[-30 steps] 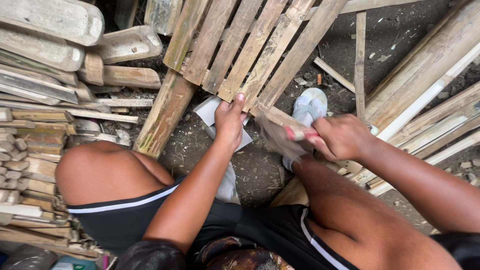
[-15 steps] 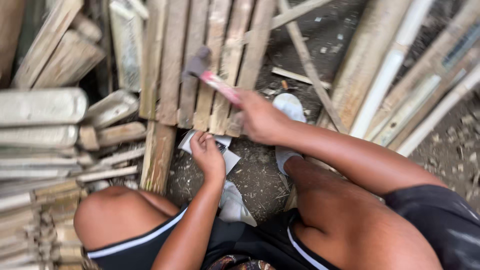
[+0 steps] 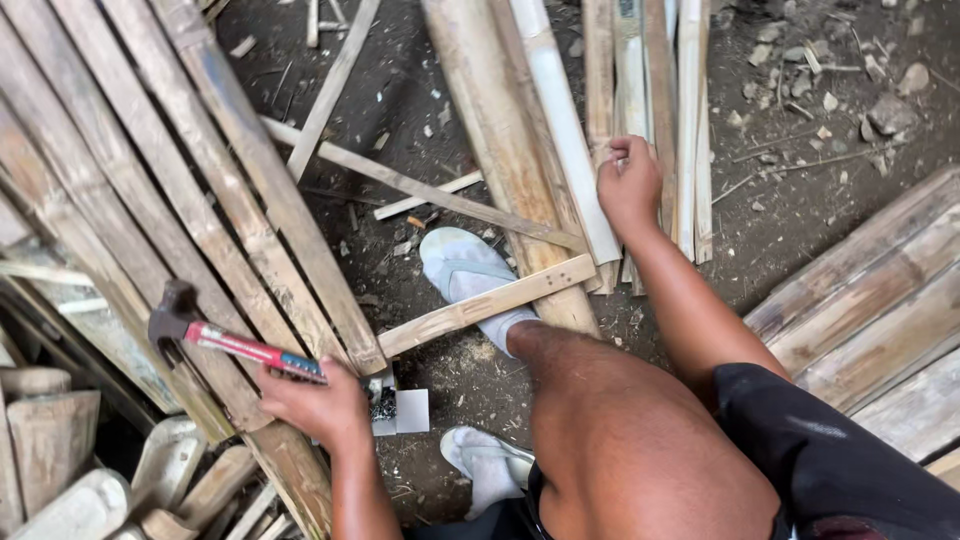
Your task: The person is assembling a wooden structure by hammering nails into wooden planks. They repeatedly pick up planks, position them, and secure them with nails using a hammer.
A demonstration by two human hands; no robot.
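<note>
Right hand (image 3: pixel 628 185) curls shut on a bamboo slat (image 3: pixel 632 60) lying on the ground — choosing a piece, seemingly — while left hand (image 3: pixel 318 405) grips the hammer (image 3: pixel 215 338); drawing the slat out calls for a straight pull.

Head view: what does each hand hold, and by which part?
Left hand grips the hammer by its red handle's end. Right hand closes on a bamboo slat partway along.

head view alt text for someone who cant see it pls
Seen from above, a crouching person's left hand grips a red-handled hammer beside a panel of bamboo slats, while the right hand grasps one of several loose bamboo strips on dirt ground.
</note>
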